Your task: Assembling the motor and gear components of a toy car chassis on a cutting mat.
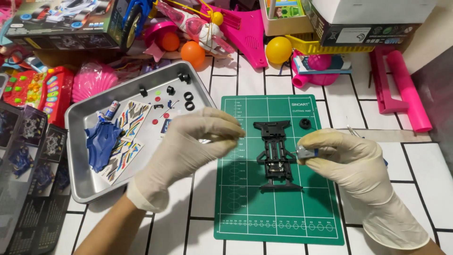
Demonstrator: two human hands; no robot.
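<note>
Green cutting mat [283, 208] has bare room below 1 black toy-car chassis [275, 155], whose long axis runs up-down along the mat. Right hand [351, 163] pinches 1 small silver motor [306, 152] just beside the chassis; left hand [198, 141] hovers, fingertips together, perhaps on something tiny. Steel tray [80, 156] sits left on the table.

The person is wearing thin, cream-white disposable gloves on both the left hand [188, 146] and the right hand [344, 160], the material wrinkling over the knuckles and fingers. Each glove is ending in a loose, slightly bunched cuff just past the wrist. No sleeves are showing; the forearms are staying bare below the cuffs.
</note>
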